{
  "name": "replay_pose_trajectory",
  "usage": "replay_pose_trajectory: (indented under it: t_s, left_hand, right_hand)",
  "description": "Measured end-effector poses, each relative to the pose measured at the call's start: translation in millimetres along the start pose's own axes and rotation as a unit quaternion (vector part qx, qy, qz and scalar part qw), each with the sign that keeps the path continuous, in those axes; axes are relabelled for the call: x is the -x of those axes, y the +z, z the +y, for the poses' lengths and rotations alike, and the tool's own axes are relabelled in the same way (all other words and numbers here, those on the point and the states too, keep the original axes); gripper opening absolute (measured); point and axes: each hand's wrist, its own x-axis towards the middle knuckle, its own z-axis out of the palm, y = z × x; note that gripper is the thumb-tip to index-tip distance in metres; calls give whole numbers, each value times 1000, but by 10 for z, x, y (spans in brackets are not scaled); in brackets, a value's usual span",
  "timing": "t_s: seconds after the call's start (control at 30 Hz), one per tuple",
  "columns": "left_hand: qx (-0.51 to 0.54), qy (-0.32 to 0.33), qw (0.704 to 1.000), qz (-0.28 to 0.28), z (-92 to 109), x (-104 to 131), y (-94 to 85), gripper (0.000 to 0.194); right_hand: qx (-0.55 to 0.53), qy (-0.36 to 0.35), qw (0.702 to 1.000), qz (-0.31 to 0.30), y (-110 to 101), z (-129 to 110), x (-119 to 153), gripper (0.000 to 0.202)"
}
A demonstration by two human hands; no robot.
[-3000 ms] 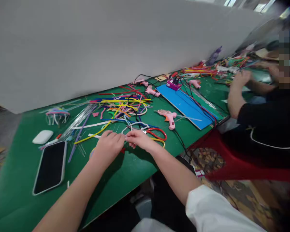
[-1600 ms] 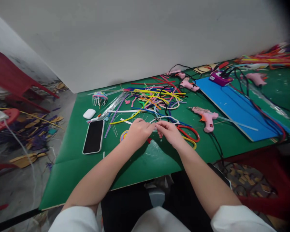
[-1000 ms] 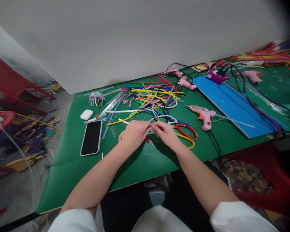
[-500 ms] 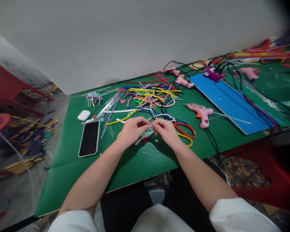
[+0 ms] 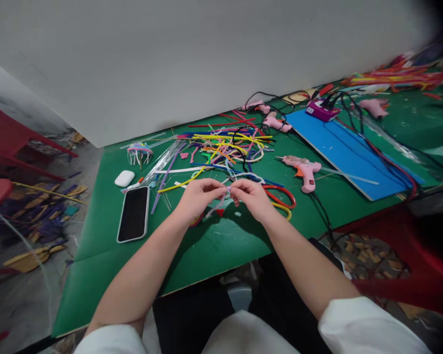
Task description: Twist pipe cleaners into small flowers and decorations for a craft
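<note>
Over the front middle of the table, my left hand (image 5: 198, 199) and my right hand (image 5: 254, 200) meet, fingertips pinched together. Between them is a small pale purple pipe cleaner (image 5: 228, 190), gripped from both sides. One end of it hangs down below the fingers, near the left thumb. Much of the piece is hidden by the fingers. Just beneath lies a small red piece (image 5: 220, 212) on the green tabletop (image 5: 221, 250). A shiny red loop (image 5: 286, 195) and a yellow loop (image 5: 285, 211) rest right of my right hand.
Behind my hands spreads a pile of coloured pipe cleaners (image 5: 225, 142). A phone (image 5: 133, 215), a white case (image 5: 124, 178) and a small jellyfish-like craft (image 5: 140, 152) stand at left. To the right are a pink glue gun (image 5: 305, 173), a blue board (image 5: 350, 157) and a purple power strip (image 5: 323, 110).
My fingertips have shifted slightly on the pipe cleaner, and more of the pale purple piece shows between them. The whole view has moved a little, so the table things appear farther left.
</note>
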Motion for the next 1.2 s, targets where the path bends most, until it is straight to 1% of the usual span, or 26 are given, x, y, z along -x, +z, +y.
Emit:
replay_pose_trajectory:
  t_s: [0.07,0.1,0.27,0.43,0.5,0.57,0.6,0.63,0.67,0.73,0.8,0.83,0.9,0.93,1.0,1.13,1.2]
  left_hand:
    - [24,-16,1000,-8,-8,-3,12,19]
    - [23,-13,1000,-6,-12,-2,19,20]
    - [-38,57,997,24,-28,12,47,16]
    - [-34,60,998,9,-67,5,34,23]
    - [-60,72,995,11,-75,5,21,22]
    - [-122,111,986,23,-79,12,10,18]
    - [-168,142,975,32,-82,15,7,16]
    - [-222,178,958,39,-88,18,4,15]
    - [-277,218,934,50,-98,19,3,15]
    - [-369,295,879,70,-133,14,4,15]
    - [-423,352,831,87,-177,3,7,15]
    - [-438,371,814,92,-198,-3,8,15]
    - [-453,390,796,94,-225,-13,9,15]
    - [-452,394,795,95,-230,-15,9,14]
    - [-436,392,804,93,-222,-14,10,14]
    - [-385,350,851,71,-175,2,10,13]
    - [-367,328,868,58,-160,9,8,13]
  right_hand:
    - [-11,4,1000,-1,0,0,-1,17]
    - [-16,5,1000,-1,0,-2,-1,18]
    - [-15,9,1000,8,1,-31,-7,19]
    - [4,-3,1000,13,1,-50,-2,17]
    - [7,-7,1000,16,2,-50,0,17]
    - [8,-5,1000,18,3,-45,-2,17]
    - [9,-3,1000,20,3,-40,-4,17]
    - [10,0,1000,22,4,-35,-7,17]
    - [11,1,1000,24,5,-29,-11,18]
    - [7,5,1000,28,6,-17,-19,18]
    - [-1,9,1000,28,6,-10,-24,19]
    - [-3,13,1000,25,5,-8,-25,20]
    - [-7,20,1000,17,2,-6,-25,21]
    - [-9,22,1000,12,-1,-6,-25,21]
    - [-20,26,999,4,-7,-2,-25,22]
    - [-47,30,998,-1,-17,15,-27,21]
    - [-45,29,999,-4,-17,23,-28,20]
